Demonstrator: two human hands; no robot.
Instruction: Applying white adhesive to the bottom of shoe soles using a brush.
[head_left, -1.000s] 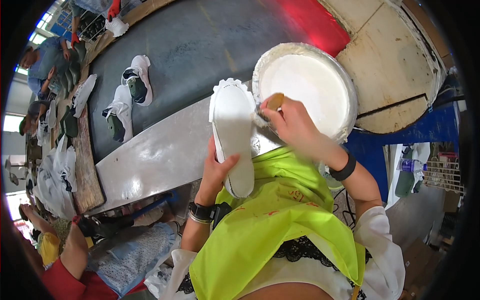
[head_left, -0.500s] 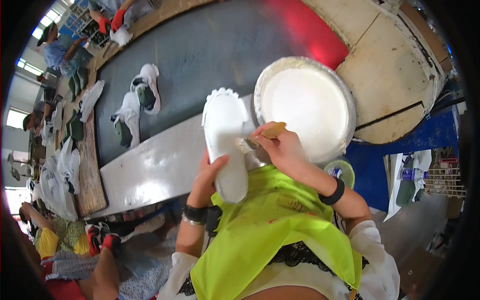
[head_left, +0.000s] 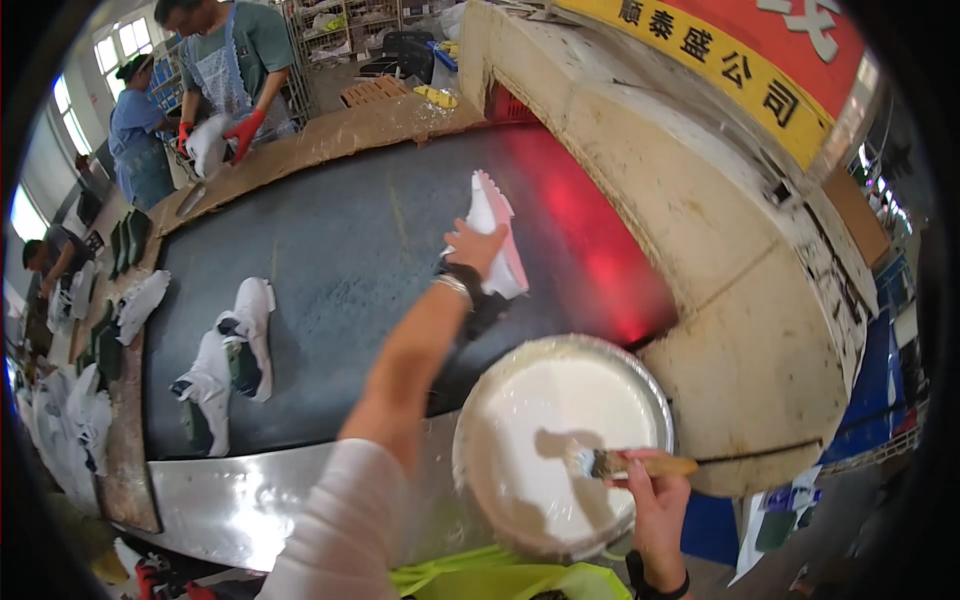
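Observation:
My left hand point(head_left: 474, 248) reaches far out over the dark belt, its fingers closed around a white shoe sole point(head_left: 510, 255) with a scalloped edge. The sole stands on its side at the belt, and its right face looks pink in the red glow. Close to me, my right hand point(head_left: 658, 510) grips a paintbrush point(head_left: 655, 465) by its wooden handle. Its whitened bristles hang over the basin point(head_left: 463, 450) of white liquid and cast a shadow there; whether they touch it I cannot tell.
White shoes point(head_left: 228, 355) with dark green parts rest on the left of the belt point(head_left: 340, 270). A cream housing point(head_left: 720, 300) borders the glowing right end. Across the belt, a person in red gloves point(head_left: 245, 135) holds a white piece. More shoes line the wooden ledge point(head_left: 130, 420).
My left hand has carried the sole from in front of me out onto the belt. My right hand has brought the brush from the sole to above the basin. The view has shifted forward.

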